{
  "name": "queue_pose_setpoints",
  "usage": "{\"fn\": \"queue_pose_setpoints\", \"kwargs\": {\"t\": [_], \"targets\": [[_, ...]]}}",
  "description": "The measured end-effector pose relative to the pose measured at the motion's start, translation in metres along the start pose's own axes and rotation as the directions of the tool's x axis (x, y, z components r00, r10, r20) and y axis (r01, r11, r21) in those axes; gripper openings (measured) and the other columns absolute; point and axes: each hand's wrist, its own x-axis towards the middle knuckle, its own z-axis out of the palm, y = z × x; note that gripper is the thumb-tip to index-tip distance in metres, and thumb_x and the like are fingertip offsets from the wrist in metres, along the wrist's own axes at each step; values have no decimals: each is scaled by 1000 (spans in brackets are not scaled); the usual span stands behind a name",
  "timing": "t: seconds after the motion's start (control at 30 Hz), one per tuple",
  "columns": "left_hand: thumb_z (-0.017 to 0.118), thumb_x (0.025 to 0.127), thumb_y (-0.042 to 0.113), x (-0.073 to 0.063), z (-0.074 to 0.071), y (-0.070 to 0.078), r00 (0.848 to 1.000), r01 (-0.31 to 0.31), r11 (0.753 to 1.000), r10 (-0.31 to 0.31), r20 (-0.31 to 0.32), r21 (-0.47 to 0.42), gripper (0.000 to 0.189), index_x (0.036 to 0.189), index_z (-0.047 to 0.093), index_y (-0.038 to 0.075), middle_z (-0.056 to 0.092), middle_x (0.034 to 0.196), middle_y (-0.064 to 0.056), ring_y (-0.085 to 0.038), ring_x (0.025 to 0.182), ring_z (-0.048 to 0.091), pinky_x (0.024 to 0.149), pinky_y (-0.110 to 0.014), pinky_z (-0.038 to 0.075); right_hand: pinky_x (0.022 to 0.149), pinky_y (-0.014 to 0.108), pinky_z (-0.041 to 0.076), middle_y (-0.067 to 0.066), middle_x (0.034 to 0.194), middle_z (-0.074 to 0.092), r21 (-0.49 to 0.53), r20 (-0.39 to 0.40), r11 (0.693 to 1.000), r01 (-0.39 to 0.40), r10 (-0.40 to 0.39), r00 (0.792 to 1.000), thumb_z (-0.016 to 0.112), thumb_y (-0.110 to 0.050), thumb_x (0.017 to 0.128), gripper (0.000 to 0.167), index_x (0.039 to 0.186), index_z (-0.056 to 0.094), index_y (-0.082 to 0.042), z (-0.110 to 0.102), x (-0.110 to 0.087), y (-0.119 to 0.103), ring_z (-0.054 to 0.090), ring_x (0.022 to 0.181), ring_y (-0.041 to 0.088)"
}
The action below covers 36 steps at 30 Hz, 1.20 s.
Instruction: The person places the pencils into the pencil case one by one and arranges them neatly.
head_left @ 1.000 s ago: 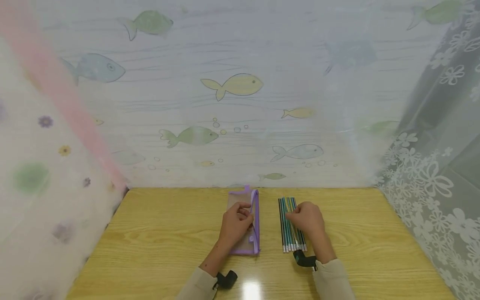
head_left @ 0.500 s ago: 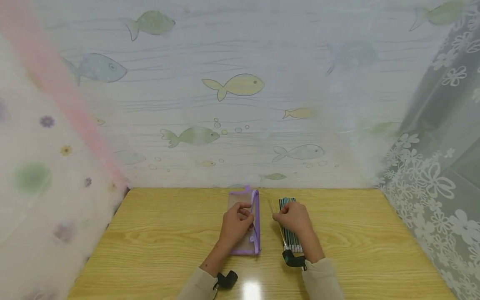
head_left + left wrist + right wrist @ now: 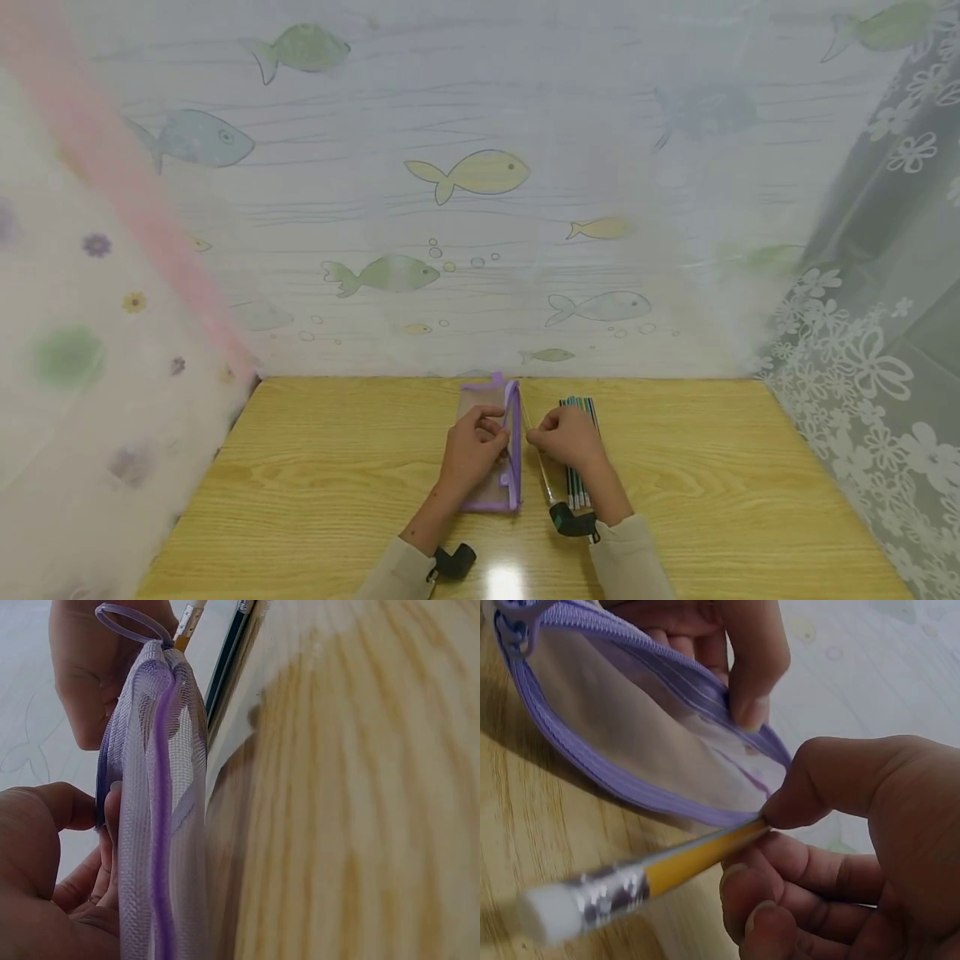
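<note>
A purple-edged mesh pencil case (image 3: 480, 498) lies on the table with its zipper side open. My left hand (image 3: 471, 450) pinches the upper zipper edge and holds the mouth apart, as the right wrist view shows. Between thumb and fingers my right hand (image 3: 572, 437) pinches a yellow pencil (image 3: 697, 860) with a silver ferrule and white eraser. The pencil is just right of the case's mouth, its eraser end toward the person. Beneath and beside the right hand lies a row of several dark and teal pencils (image 3: 577, 492), partly covered by that hand.
The wooden table (image 3: 322, 467) meets a fish-patterned curtain (image 3: 465, 308) at its back edge. A black wrist camera (image 3: 572, 521) sits below the right hand, another black camera (image 3: 455, 561) below the left.
My right hand has lifted the yellow pencil off the row and carried it left to the mouth of the pencil case. The left hand has stayed in place.
</note>
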Motion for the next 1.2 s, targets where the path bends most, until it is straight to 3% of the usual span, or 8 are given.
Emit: {"fn": "queue_pose_setpoints", "kwargs": {"t": [0.23, 0.53, 0.8, 1.03, 1.2], "targets": [[71, 94, 1, 0, 0, 1, 1000, 5, 1000, -5, -1, -22, 32, 126, 69, 1, 69, 87, -7, -13, 61, 70, 55, -28, 62, 45, 28, 50, -3, 58, 64, 46, 33, 999, -11, 10, 999, 74, -18, 83, 16, 69, 72, -11, 6, 2, 2, 58, 50, 14], [72, 94, 5, 0, 0, 1, 1000, 17, 999, -17, 5, -40, 31, 126, 70, 3, 70, 85, -6, -13, 60, 68, 55, -27, 62, 46, 26, 44, -4, 55, 63, 78, 29, 997, -7, 5, 1000, 74, -21, 85, 21, 67, 72, -10, 13, 1, 1, 55, 50, 14], [70, 93, 1, 1, 1, 4, 998, 51, 992, -49, 25, -117, 34, 127, 69, -1, 71, 84, -10, -14, 61, 68, 58, -28, 63, 46, 25, 42, -1, 54, 63, 135, 45, 990, -51, 45, 998, 71, -20, 88, 25, 66, 71, -8, 17, 1, -1, 55, 49, 14], [69, 95, 0, -2, 2, 8, 998, 56, 989, -53, 32, -137, 34, 129, 67, -4, 70, 87, -14, -13, 60, 66, 57, -30, 63, 45, 29, 53, 4, 54, 65, 215, 73, 974, -69, 54, 996, 68, -17, 89, 23, 72, 75, -3, 16, -4, -9, 62, 46, 18], [66, 96, -4, -1, 4, 9, 998, 59, 991, -56, 31, -120, 33, 129, 66, -8, 69, 88, -19, -13, 58, 64, 56, -34, 63, 45, 29, 53, 4, 53, 65, 219, 71, 970, -101, 87, 994, 69, -16, 90, 24, 72, 75, -2, 17, -4, -12, 61, 46, 16]]}}
